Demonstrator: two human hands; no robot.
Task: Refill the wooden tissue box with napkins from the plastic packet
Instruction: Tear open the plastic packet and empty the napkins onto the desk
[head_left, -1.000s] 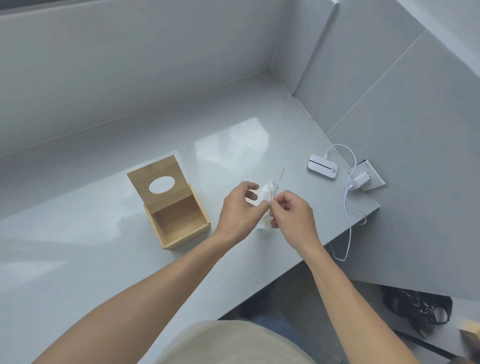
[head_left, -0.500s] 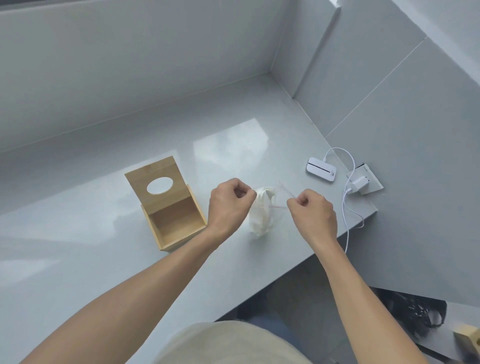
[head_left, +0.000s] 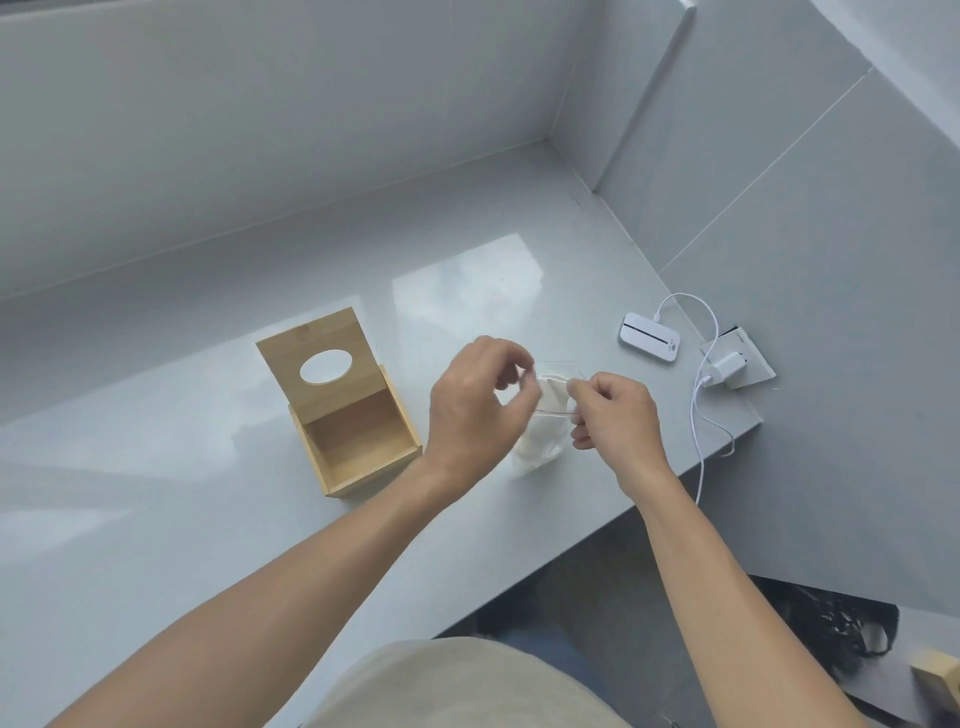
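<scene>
The plastic packet (head_left: 540, 436) of white napkins stands on the grey bench (head_left: 208, 493), between the two hands and just right of the wooden tissue box (head_left: 347, 410). The left hand (head_left: 475, 410) pinches the packet's upper left edge with closed fingers (head_left: 525, 378). The right hand (head_left: 615, 415) pinches the opposite edge, fingers closed on the film. The box lid stands raised, the interior empty.

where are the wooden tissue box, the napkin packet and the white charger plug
wooden tissue box (head_left: 358, 441): head view, on the bare inside floor of the open box.
napkin packet (head_left: 540, 441): head view, on the white napkins between the two hands.
white charger plug (head_left: 727, 366): head view, on the plug's body at the socket.
</scene>
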